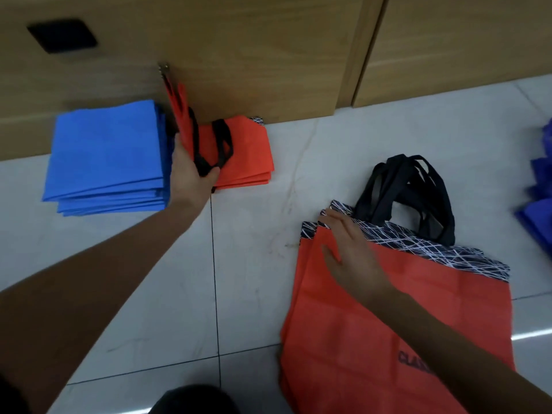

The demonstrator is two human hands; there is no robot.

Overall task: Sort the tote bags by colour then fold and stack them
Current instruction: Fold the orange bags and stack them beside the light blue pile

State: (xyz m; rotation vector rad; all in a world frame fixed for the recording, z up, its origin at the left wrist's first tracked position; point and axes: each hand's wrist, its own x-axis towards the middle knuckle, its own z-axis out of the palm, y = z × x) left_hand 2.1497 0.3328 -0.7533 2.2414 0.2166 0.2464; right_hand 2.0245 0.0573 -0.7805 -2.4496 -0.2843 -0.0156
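A stack of folded blue tote bags [107,156] lies on the floor at the far left, against a wooden cabinet. Right beside it sits a smaller stack of folded orange bags [251,150]. My left hand [189,174] grips a folded orange bag [182,115] with black handles, held tilted up on edge over the orange stack's left side. At the near right several unfolded orange bags [418,309] with black patterned tops and black handles lie flat. My right hand [349,252] rests with straight fingers on the top one's upper left corner.
The wooden cabinet [268,55] runs along the back of the white tiled floor [254,264]. More dark blue bags [537,198] show at the right edge. A dark shape [194,398], part of my body, sits at the bottom middle.
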